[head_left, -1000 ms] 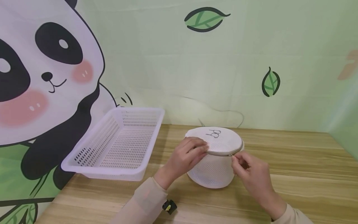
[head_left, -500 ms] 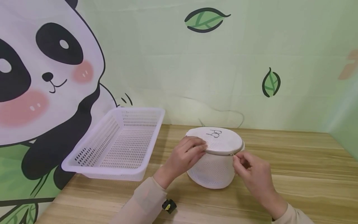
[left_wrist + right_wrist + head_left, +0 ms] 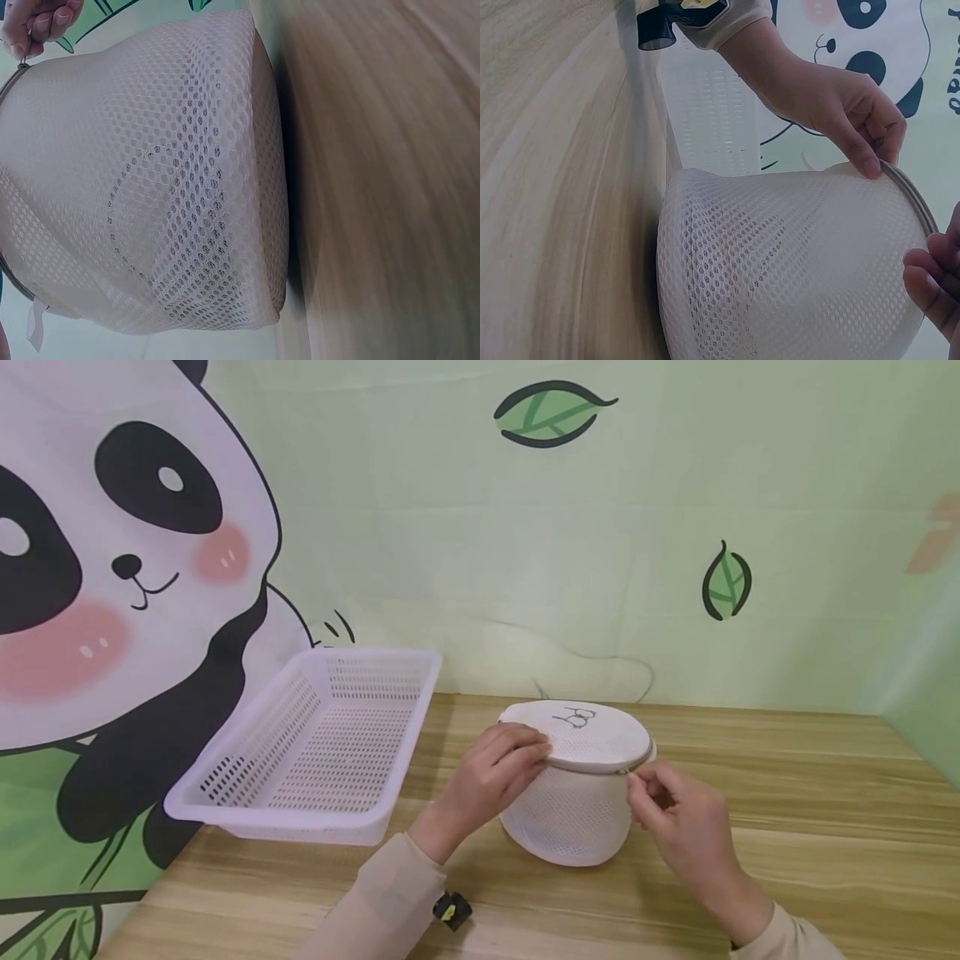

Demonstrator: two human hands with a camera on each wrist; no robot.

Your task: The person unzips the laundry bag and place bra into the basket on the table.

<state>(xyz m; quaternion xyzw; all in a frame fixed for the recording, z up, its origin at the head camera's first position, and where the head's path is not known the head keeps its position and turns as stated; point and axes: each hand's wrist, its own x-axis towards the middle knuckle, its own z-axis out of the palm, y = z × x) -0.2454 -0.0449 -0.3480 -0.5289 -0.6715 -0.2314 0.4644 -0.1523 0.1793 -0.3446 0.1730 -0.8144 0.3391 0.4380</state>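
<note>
A round white mesh laundry bag [image 3: 566, 818] stands upright on the table, its flat lid [image 3: 611, 735] lying over the top with a dark line drawing on it. My left hand [image 3: 487, 768] grips the left front of the rim, fingers over the lid and thumb below the zipper [image 3: 913, 193]. At the front right of the rim, my right hand [image 3: 686, 818] pinches the small zipper pull [image 3: 24, 63] between thumb and forefinger. Through the mesh side [image 3: 142, 172] no contents show clearly. A small white tag [image 3: 35, 324] sticks out by the zipper.
To the left of the bag stands a white perforated plastic basket [image 3: 378, 817]. A small black object [image 3: 452, 910] with a yellow mark shows beside the left sleeve. Behind the wooden table [image 3: 825, 827] hangs a green backdrop [image 3: 420, 527] with a panda print.
My right hand has shifted slightly right along the rim with the zipper pull. My left hand has slid a little to the left on the lid's edge.
</note>
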